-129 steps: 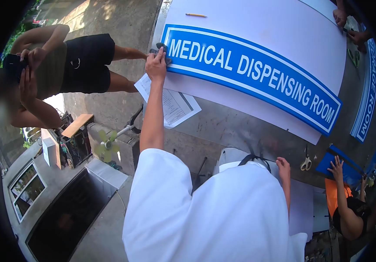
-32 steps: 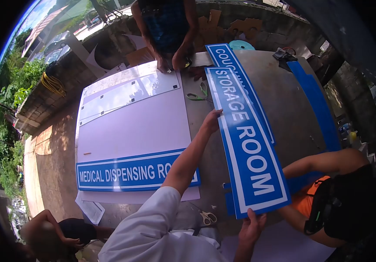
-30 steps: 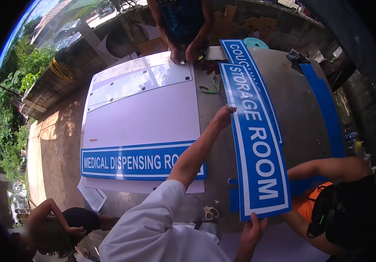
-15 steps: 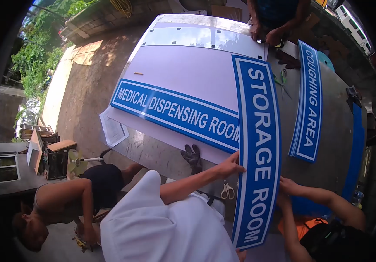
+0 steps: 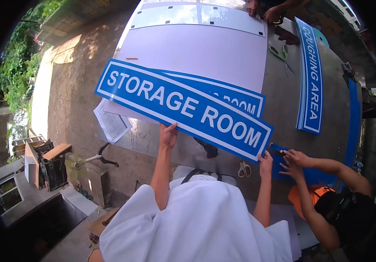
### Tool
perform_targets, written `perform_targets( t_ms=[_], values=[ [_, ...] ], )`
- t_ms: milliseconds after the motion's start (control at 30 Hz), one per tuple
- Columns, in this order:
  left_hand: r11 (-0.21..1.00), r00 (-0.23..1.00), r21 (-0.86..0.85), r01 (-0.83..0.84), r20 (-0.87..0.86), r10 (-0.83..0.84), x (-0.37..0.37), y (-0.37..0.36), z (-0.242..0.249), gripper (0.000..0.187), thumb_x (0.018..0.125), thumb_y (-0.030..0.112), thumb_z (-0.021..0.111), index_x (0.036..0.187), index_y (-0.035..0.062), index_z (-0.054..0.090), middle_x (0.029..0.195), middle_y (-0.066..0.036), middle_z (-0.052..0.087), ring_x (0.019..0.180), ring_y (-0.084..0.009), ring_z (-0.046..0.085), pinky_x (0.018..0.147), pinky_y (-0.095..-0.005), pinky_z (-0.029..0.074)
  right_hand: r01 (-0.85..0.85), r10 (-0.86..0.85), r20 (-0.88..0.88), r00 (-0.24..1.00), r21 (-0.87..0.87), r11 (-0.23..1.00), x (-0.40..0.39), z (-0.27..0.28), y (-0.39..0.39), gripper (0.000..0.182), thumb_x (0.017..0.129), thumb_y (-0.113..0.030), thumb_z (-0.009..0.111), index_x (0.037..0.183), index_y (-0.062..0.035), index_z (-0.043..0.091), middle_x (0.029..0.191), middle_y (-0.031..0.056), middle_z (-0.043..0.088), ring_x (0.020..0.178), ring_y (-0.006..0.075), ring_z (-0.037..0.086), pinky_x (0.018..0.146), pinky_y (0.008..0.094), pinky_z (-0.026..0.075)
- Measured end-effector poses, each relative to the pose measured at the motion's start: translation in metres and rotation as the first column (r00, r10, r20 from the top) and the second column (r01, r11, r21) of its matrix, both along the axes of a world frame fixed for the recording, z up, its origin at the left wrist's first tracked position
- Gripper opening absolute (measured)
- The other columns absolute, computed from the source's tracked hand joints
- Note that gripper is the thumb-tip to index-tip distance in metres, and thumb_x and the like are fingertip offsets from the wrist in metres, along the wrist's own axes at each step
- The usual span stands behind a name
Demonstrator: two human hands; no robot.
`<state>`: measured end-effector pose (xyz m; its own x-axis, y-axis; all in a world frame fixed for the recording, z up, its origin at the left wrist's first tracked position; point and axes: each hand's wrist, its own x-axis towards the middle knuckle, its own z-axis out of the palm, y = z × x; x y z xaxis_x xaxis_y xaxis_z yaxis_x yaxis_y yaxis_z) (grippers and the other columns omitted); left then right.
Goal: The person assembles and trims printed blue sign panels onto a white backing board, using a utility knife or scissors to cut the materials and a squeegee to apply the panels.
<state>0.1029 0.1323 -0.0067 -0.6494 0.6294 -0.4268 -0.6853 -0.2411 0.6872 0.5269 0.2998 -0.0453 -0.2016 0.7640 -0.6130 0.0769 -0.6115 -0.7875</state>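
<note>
A long blue sign (image 5: 183,105) lettered STORAGE ROOM in white is held tilted, its right end lower. My left hand (image 5: 168,135) grips its lower edge left of the middle. At the lower right corner, my right hand (image 5: 265,163) pinches the same sign. Behind it lies another blue sign (image 5: 244,97), mostly covered, with only part of its lettering showing. Both overlap a large pale sheet (image 5: 188,52) on the table. White-handled scissors (image 5: 243,169) lie just left of my right hand. A dark glove (image 5: 207,147) shows partly below the held sign.
A stack of COUGHING AREA signs (image 5: 310,78) lies at the right, with green-handled scissors (image 5: 279,54) beside it. One co-worker's hands (image 5: 295,161) work on blue sheet material nearby. Another person's hands (image 5: 264,12) are at the far edge. Papers (image 5: 113,124) sit at the table's left.
The STORAGE ROOM sign has turned from upright to nearly lengthwise, now covering most of the MEDICAL DISPENSING ROOM sign. My right hand has come into view. The person at lower left is out of view.
</note>
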Motion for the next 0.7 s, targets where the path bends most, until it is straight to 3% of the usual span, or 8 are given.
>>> perform_targets(
  t_ms=[67,167,267,433,633,700],
  values=[
    [0.998,0.999,0.036,-0.043,0.008,0.043,-0.024,0.001,-0.016,0.065,0.085,-0.01,0.055,0.138,0.0178,0.03,0.129,-0.01,0.05,0.114,-0.0249,0.054,0.094,-0.043,0.048,0.061,-0.062,0.022,0.998,0.058,0.996,-0.044,-0.018,0.032,0.044,0.084,0.009,0.06,0.126,0.0077,0.051,0.112,0.0127,0.064,0.097,0.0187,0.062,0.086,0.0282,0.047],
    [0.995,0.997,0.066,-0.07,0.027,0.069,-0.05,0.007,-0.037,0.064,0.086,-0.01,0.054,0.138,0.0192,0.031,0.131,-0.01,0.049,0.116,-0.0259,0.053,0.095,-0.0435,0.048,0.062,-0.12,0.29,0.95,0.202,0.978,-0.105,-0.012,0.065,0.042,0.082,0.009,0.062,0.124,0.0077,0.055,0.112,0.0145,0.065,0.095,0.02,0.063,0.083,0.0288,0.049],
    [0.992,0.993,0.053,-0.111,0.048,0.108,-0.063,0.015,-0.059,0.068,0.085,-0.013,0.054,0.139,0.0207,0.029,0.133,-0.012,0.046,0.119,-0.0284,0.05,0.096,-0.0472,0.047,0.085,-0.169,0.388,0.906,0.223,0.971,-0.136,-0.013,0.085,0.04,0.081,0.006,0.064,0.12,0.0049,0.06,0.109,0.015,0.067,0.094,0.0203,0.065,0.082,0.0295,0.05],
    [0.993,0.992,0.042,-0.108,0.07,0.105,-0.064,0.03,-0.071,0.074,0.082,-0.016,0.054,0.14,0.0212,0.024,0.135,-0.014,0.042,0.121,-0.031,0.048,0.098,-0.0509,0.046,0.073,-0.226,0.649,0.726,0.255,0.964,-0.157,0.0,0.088,0.04,0.08,0.003,0.065,0.119,-0.0008,0.062,0.108,0.0153,0.068,0.094,0.023,0.066,0.083,0.0316,0.05],
    [0.997,0.996,-0.015,-0.079,0.031,0.08,-0.057,0.048,-0.074,0.071,0.083,-0.016,0.055,0.139,0.0159,0.025,0.134,-0.014,0.043,0.12,-0.0302,0.049,0.096,-0.0465,0.049,0.087,-0.266,0.67,0.693,0.288,0.954,-0.138,-0.023,0.084,0.038,0.082,0.001,0.064,0.119,-0.0043,0.063,0.113,0.0164,0.066,0.099,0.026,0.065,0.088,0.0326,0.049],
    [0.984,0.996,-0.154,-0.088,-0.002,0.088,-0.055,0.048,-0.073,0.062,0.084,-0.011,0.058,0.135,0.0111,0.031,0.129,-0.016,0.048,0.113,-0.0279,0.055,0.09,-0.0409,0.053,0.092,-0.292,0.658,0.694,0.322,0.942,-0.137,-0.028,0.082,0.037,0.083,0.001,0.064,0.119,-0.0048,0.063,0.113,0.0166,0.066,0.1,0.0267,0.065,0.089,0.0333,0.049]
  ],
)
